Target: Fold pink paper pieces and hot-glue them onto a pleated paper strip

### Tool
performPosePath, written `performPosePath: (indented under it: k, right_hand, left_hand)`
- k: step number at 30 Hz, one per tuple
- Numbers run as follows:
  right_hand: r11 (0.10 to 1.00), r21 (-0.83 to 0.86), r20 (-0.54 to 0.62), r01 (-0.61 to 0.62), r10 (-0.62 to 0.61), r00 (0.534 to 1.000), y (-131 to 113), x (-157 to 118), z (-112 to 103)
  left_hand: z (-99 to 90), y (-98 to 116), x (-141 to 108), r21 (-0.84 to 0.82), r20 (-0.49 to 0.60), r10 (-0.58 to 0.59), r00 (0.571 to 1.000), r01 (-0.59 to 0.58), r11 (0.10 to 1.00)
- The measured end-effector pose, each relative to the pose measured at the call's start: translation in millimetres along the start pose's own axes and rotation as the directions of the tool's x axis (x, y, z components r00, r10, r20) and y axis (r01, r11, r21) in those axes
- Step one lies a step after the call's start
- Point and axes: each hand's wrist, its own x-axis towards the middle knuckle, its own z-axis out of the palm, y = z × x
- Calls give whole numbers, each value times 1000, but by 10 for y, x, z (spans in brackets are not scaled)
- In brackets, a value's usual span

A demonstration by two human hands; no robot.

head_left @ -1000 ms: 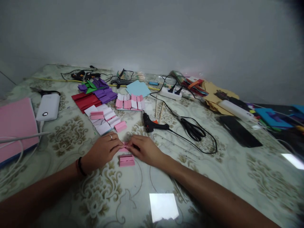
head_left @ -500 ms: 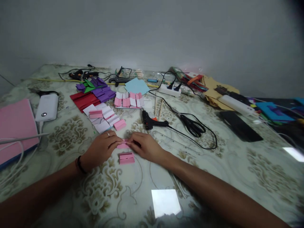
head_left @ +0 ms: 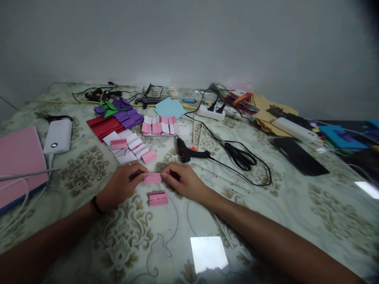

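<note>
A small folded pink paper (head_left: 152, 178) is pinched at its two ends between my hands. My left hand (head_left: 124, 180) is closed on its left end, thumb and fingers together. At the right end, my right hand (head_left: 181, 179) grips it the same way. Just below lies another folded pink paper (head_left: 158, 198) with a crease along its middle. Beyond my left hand, white folded papers (head_left: 128, 156) and a few pink ones overlap on the table. A black glue gun (head_left: 189, 152) lies past my right hand.
Scissors (head_left: 237, 154) and the glue gun's cord lie to the right, near a black phone (head_left: 300, 156). A white power bank (head_left: 58, 136) and pink sheets (head_left: 22, 161) are at left. A power strip (head_left: 211, 112) stands behind, with blue paper (head_left: 169, 108) beside it.
My hands have moved apart toward the ends of the pink paper, showing more of its middle. The other pieces stay where they were.
</note>
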Motion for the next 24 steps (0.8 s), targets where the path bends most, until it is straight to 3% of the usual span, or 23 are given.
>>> performPosePath:
  k: [13,19,24]
  right_hand:
    - [1000,22,75,22,-23,997,47,-11,-8]
    - [999,4,103,43,-43,994,88,-24,18]
    - [971,-83,117,223,-213,970,108,-35,25]
  left_hand:
    - [16,34,-25,55,94,168,981,-174,983]
    - [14,55,-26,84,121,86,989,-96,992]
    - [5,50,-14,80,125,-10,992,0,997]
